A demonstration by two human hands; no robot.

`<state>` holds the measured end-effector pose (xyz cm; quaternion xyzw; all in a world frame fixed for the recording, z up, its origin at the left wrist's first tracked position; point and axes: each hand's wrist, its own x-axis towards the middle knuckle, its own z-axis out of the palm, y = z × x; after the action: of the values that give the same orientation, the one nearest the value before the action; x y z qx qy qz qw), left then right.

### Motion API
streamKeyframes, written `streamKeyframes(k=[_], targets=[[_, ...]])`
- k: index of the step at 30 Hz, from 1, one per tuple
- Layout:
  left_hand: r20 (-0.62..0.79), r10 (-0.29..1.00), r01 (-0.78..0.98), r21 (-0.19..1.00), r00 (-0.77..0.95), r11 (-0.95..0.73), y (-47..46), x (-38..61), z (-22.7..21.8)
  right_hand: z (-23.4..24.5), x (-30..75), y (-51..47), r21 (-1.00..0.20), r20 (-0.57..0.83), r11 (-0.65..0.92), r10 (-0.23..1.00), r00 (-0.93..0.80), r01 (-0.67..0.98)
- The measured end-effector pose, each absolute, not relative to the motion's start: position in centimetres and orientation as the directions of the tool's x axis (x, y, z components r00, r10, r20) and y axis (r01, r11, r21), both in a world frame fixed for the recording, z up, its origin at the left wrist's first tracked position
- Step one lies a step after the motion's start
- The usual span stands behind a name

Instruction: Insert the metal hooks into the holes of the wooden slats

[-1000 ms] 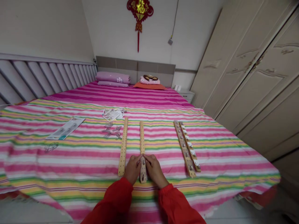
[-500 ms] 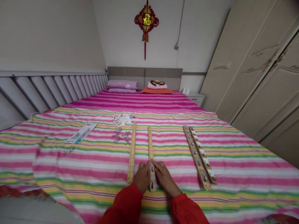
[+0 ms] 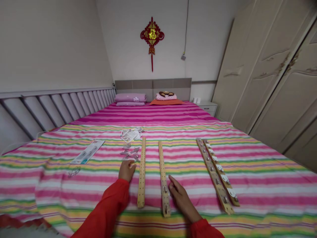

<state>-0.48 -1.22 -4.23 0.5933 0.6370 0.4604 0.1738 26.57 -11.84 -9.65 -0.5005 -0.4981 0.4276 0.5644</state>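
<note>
Two pale wooden strips lie lengthwise on the striped bedspread [image 3: 49, 172]. The left strip [image 3: 142, 172] is bare with a row of holes. The middle strip [image 3: 163, 178] carries metal hooks near its close end. My left hand [image 3: 126, 170] reaches out to the left of the bare strip, fingers curled toward a small heap of clear packets with metal hooks [image 3: 130, 152]. My right hand [image 3: 180, 195] rests beside the middle strip, index finger stretched toward it, holding nothing.
Two more wooden strips fitted with hooks [image 3: 218, 175] lie to the right. A flat printed package [image 3: 88, 152] and a torn packet [image 3: 130, 135] lie farther left and back. Pillows [image 3: 130, 98] sit at the headboard. A wardrobe [image 3: 272, 76] lines the right side.
Both hands left the near end of the middle strip. My left hand moved out left past the bare strip toward the packets; my right hand slid to the strip's right side. The view tilted up.
</note>
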Motion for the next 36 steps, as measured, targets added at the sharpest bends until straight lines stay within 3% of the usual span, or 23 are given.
streamKeyframes(k=[8,14,16,19,21,24,29,33,36], targets=[[0.409,0.885,0.649,0.739,-0.222,-0.179,-0.4,0.7,-4.7,-8.6,26.5,-12.3,-0.995,0.093,0.091,0.992,0.081,0.034],[0.394,0.880,0.588,0.790,-0.267,-0.175,-1.4,0.1,-3.3,-8.7,26.4,-12.3,-0.995,0.097,0.094,0.990,0.106,0.032],[0.284,0.913,0.439,0.888,-0.293,-0.135,-2.6,0.4,-2.7,-8.7,26.4,-12.3,-0.996,0.091,0.089,0.990,0.107,0.021],[-0.017,0.971,0.043,0.999,-0.237,0.028,-5.1,1.5,-1.4,-8.7,26.4,-12.3,-0.996,0.087,0.087,0.990,0.110,0.001],[-0.213,0.970,-0.211,0.960,-0.120,0.185,-7.0,2.6,-0.4,-8.7,26.4,-12.3,-0.995,0.089,0.093,0.988,0.127,-0.025],[-0.424,0.901,-0.454,0.788,0.090,0.416,-9.4,4.5,0.9,-8.7,26.2,-12.1,-0.993,0.051,0.064,0.990,0.131,-0.100],[-0.513,0.838,-0.520,0.672,0.186,0.527,-11.7,7.4,1.7,-7.3,25.7,-12.6,-0.984,0.019,0.048,0.986,0.168,-0.171],[-0.558,0.810,-0.493,0.660,0.182,0.566,-12.4,9.1,1.7,-4.1,25.1,-13.8,-0.973,0.192,0.217,0.946,0.260,-0.074],[-0.550,0.817,-0.464,0.687,0.171,0.559,-12.8,10.0,1.5,-1.9,24.7,-14.5,-0.949,0.306,0.314,0.922,0.236,0.006]])
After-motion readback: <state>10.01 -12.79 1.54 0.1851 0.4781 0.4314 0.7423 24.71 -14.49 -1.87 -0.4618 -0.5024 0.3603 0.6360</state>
